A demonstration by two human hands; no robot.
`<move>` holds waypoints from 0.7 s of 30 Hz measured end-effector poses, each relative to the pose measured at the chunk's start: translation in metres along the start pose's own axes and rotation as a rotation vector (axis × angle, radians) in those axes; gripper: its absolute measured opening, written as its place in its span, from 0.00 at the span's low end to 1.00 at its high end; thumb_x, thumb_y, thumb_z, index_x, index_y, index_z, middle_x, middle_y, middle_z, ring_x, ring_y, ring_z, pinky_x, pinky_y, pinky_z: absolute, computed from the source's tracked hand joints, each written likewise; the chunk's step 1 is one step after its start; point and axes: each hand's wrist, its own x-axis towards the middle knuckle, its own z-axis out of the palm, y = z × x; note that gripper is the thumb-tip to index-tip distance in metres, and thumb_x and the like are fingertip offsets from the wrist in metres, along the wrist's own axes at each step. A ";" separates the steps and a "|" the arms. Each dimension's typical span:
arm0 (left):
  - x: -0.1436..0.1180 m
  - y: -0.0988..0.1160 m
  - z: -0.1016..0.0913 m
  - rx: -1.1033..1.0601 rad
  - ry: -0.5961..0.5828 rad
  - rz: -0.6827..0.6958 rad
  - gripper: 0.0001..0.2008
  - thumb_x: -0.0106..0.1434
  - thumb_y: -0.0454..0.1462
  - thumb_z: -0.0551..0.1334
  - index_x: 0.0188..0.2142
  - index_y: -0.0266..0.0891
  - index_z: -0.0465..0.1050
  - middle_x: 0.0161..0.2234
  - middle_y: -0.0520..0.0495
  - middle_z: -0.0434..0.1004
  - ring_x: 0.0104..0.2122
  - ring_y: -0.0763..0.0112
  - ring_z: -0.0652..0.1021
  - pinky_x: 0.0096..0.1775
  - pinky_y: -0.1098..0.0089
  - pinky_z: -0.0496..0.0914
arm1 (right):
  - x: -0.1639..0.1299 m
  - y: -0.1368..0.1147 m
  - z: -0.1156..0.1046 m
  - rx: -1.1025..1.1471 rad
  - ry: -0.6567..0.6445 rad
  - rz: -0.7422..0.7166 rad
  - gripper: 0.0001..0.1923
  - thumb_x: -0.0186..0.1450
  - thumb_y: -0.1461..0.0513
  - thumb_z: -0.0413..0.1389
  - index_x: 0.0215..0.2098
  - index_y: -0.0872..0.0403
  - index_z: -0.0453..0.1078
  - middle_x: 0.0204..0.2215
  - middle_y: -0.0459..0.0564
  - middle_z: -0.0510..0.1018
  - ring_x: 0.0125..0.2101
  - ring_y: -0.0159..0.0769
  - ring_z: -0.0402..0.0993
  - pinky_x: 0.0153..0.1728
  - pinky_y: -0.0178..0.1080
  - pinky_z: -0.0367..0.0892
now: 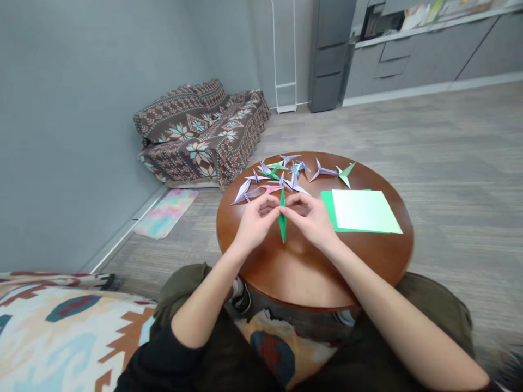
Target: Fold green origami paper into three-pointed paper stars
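A narrow green folded paper piece [282, 222] stands pinched at its upper end between both hands above the round brown wooden table [310, 272], so its point hangs free. The left hand [255, 220] and right hand [312, 218] are closed on it. Beyond it lie folded paper cranes [281, 174]; right of it, 2 stacked green paper sheets [363, 212].
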 end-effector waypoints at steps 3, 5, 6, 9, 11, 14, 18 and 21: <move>0.001 0.000 -0.006 -0.052 0.051 -0.036 0.16 0.53 0.43 0.77 0.35 0.37 0.77 0.34 0.47 0.82 0.36 0.66 0.82 0.45 0.65 0.78 | 0.002 0.005 0.003 0.056 -0.023 -0.027 0.17 0.58 0.50 0.72 0.36 0.52 0.78 0.36 0.50 0.84 0.36 0.42 0.81 0.44 0.45 0.79; 0.004 0.003 -0.010 -0.037 0.039 -0.049 0.16 0.52 0.43 0.77 0.34 0.36 0.78 0.33 0.46 0.83 0.36 0.64 0.83 0.46 0.61 0.79 | 0.004 0.009 0.004 0.073 -0.012 -0.047 0.14 0.59 0.52 0.71 0.36 0.52 0.80 0.37 0.51 0.85 0.39 0.44 0.82 0.49 0.47 0.78; 0.006 0.005 -0.011 -0.025 0.030 -0.046 0.16 0.51 0.43 0.77 0.34 0.36 0.79 0.34 0.45 0.84 0.36 0.63 0.83 0.46 0.60 0.79 | 0.006 0.011 0.005 0.084 -0.007 -0.053 0.13 0.60 0.52 0.70 0.37 0.52 0.81 0.38 0.51 0.86 0.41 0.44 0.83 0.51 0.48 0.77; 0.015 0.008 -0.010 0.015 0.008 -0.020 0.13 0.52 0.41 0.76 0.32 0.36 0.79 0.37 0.43 0.84 0.40 0.58 0.83 0.47 0.56 0.79 | 0.011 0.021 0.003 0.125 0.033 -0.051 0.12 0.59 0.51 0.69 0.33 0.51 0.81 0.40 0.53 0.87 0.44 0.47 0.84 0.52 0.50 0.77; 0.022 0.004 -0.008 0.042 -0.001 0.000 0.10 0.51 0.39 0.76 0.30 0.36 0.79 0.38 0.42 0.85 0.43 0.56 0.83 0.51 0.55 0.77 | 0.014 0.029 0.002 0.145 0.070 -0.033 0.13 0.57 0.51 0.70 0.31 0.51 0.80 0.41 0.53 0.88 0.45 0.48 0.84 0.53 0.51 0.77; 0.031 -0.007 -0.006 0.060 -0.006 0.021 0.07 0.51 0.34 0.74 0.28 0.37 0.79 0.37 0.43 0.84 0.44 0.56 0.83 0.55 0.55 0.75 | 0.019 0.039 0.002 0.163 0.100 0.013 0.17 0.52 0.50 0.73 0.26 0.52 0.76 0.41 0.54 0.87 0.44 0.48 0.84 0.50 0.51 0.77; 0.038 -0.023 -0.004 0.032 -0.010 0.023 0.04 0.51 0.32 0.73 0.27 0.36 0.80 0.33 0.44 0.83 0.38 0.59 0.82 0.53 0.55 0.75 | 0.020 0.044 0.003 0.151 0.115 0.069 0.23 0.47 0.46 0.74 0.24 0.52 0.72 0.37 0.53 0.86 0.37 0.45 0.83 0.44 0.49 0.78; 0.038 -0.026 -0.001 -0.023 -0.030 0.044 0.03 0.52 0.31 0.72 0.27 0.36 0.79 0.34 0.44 0.83 0.39 0.60 0.82 0.52 0.57 0.74 | 0.018 0.039 -0.001 0.101 0.147 0.079 0.22 0.47 0.47 0.73 0.26 0.51 0.73 0.31 0.49 0.84 0.33 0.42 0.80 0.42 0.47 0.77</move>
